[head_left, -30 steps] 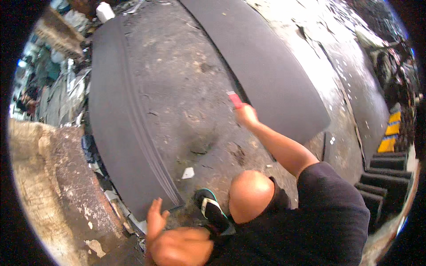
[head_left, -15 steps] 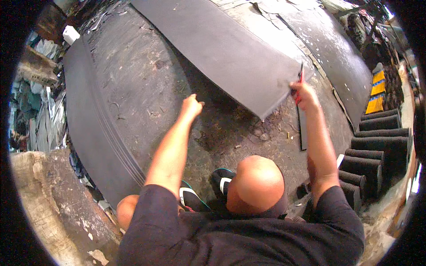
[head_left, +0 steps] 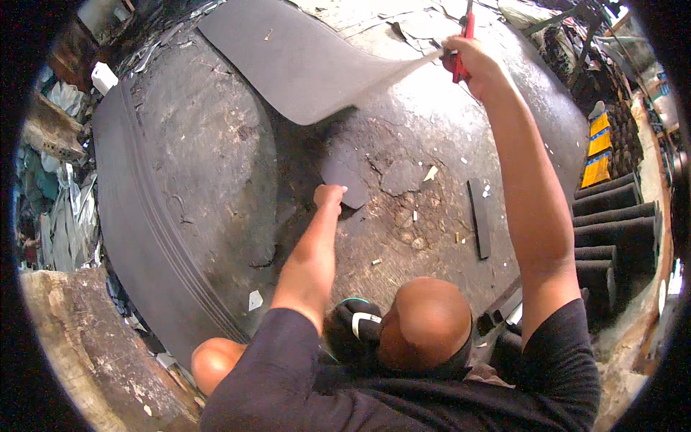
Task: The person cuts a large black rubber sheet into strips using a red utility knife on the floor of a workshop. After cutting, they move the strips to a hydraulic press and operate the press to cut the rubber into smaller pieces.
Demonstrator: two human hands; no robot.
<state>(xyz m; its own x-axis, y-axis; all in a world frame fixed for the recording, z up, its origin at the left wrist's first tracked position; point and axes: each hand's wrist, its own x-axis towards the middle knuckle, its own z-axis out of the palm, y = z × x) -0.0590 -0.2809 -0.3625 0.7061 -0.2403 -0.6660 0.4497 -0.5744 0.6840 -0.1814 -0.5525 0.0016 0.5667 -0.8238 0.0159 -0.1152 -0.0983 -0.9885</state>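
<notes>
Grey sheet (head_left: 295, 61) lies toward the far edge of the floor (head_left: 209, 158), corner pinched in the right hand (head_left: 471, 61) alongside a red cutter (head_left: 469, 29) — angle it away; left hand (head_left: 330, 198) apparently grips a grey piece (head_left: 348, 173).

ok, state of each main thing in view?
Right grip: closed on red cutter.
Red cutter: held, blade position unclear.
Large grey sheet: end bent, corner raised at right grip.
Left grip: at small grey piece, hold unclear.
Grooved grey sheet: lying flat.
Black strip: lying flat.
</notes>
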